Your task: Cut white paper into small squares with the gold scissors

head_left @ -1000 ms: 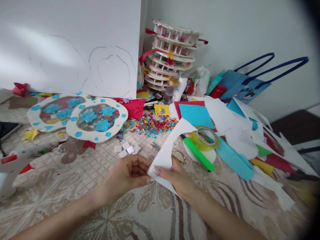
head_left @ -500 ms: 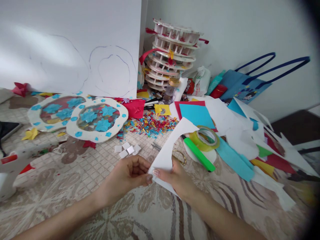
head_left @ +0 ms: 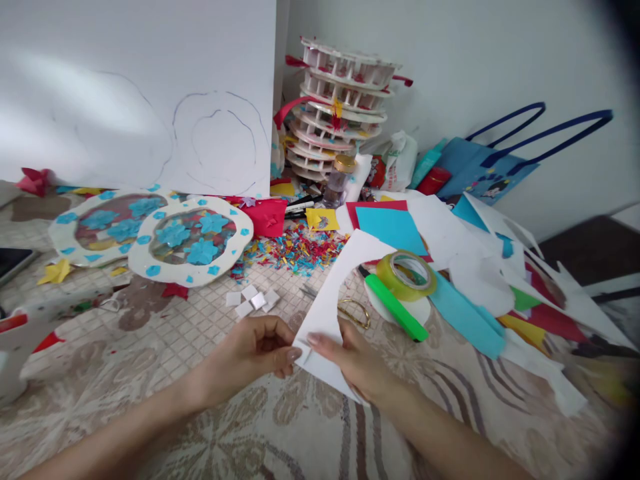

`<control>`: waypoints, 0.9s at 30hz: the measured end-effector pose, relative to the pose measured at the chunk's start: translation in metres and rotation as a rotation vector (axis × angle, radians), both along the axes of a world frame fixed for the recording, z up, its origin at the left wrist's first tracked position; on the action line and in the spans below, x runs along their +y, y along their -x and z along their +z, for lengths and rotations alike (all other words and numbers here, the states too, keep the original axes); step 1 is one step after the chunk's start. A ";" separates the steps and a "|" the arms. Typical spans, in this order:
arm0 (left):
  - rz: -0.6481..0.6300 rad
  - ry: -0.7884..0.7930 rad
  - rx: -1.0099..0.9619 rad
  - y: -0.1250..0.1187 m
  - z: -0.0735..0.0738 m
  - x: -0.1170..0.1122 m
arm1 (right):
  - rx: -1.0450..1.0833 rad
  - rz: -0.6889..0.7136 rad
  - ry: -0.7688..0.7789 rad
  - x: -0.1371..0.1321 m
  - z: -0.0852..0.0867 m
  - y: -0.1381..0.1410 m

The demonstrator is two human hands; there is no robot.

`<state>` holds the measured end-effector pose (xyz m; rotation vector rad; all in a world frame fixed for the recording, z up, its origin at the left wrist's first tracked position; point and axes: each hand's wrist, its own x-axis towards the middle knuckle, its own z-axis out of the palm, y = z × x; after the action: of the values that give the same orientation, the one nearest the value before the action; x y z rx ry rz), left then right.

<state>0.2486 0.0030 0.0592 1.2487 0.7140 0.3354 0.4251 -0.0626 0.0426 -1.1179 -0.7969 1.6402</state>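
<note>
A white foam or card sheet piece (head_left: 325, 300) with a curved cut-out on its right side is held up over the table. My right hand (head_left: 357, 357) grips its lower part, thumb on top and fingers behind. With thumb and fingers, my left hand (head_left: 265, 350) pinches the sheet's left lower edge. Just behind the sheet lie scissors (head_left: 357, 312) with gold handles, partly covered by it. Several small white squares (head_left: 255, 300) lie beyond my left hand. Right of the sheet is a green box cutter (head_left: 397, 308) beside a roll of yellowish tape (head_left: 406, 275).
Two white rings with blue paper flowers (head_left: 193, 240) lie at left, before a large white board (head_left: 135, 100). Coloured paper shreds (head_left: 300, 250) cover the middle. A tiered white structure (head_left: 345, 100) stands behind, a blue bag (head_left: 480, 167) at right. A glue gun (head_left: 30, 333) rests at far left.
The view has shifted slightly, moving the table things a little left. Both hands keep hold of the white sheet, and its lower edge has turned slightly.
</note>
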 end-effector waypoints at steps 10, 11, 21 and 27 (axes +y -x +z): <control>0.071 -0.008 -0.001 -0.003 -0.002 -0.004 | -0.017 0.011 0.033 -0.001 -0.004 0.000; 0.064 -0.004 -0.004 -0.002 -0.002 -0.004 | -0.020 0.027 0.017 -0.001 -0.005 -0.001; -0.001 -0.025 0.002 0.000 0.001 0.000 | -0.140 0.094 -0.056 -0.001 0.003 -0.002; 0.131 -0.065 -0.043 0.007 0.006 0.006 | -0.507 0.288 -0.295 0.007 0.029 -0.037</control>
<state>0.2419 0.0092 0.0655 1.2551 0.7552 0.4953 0.4625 -0.0553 0.0718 -1.2609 -1.5354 1.4115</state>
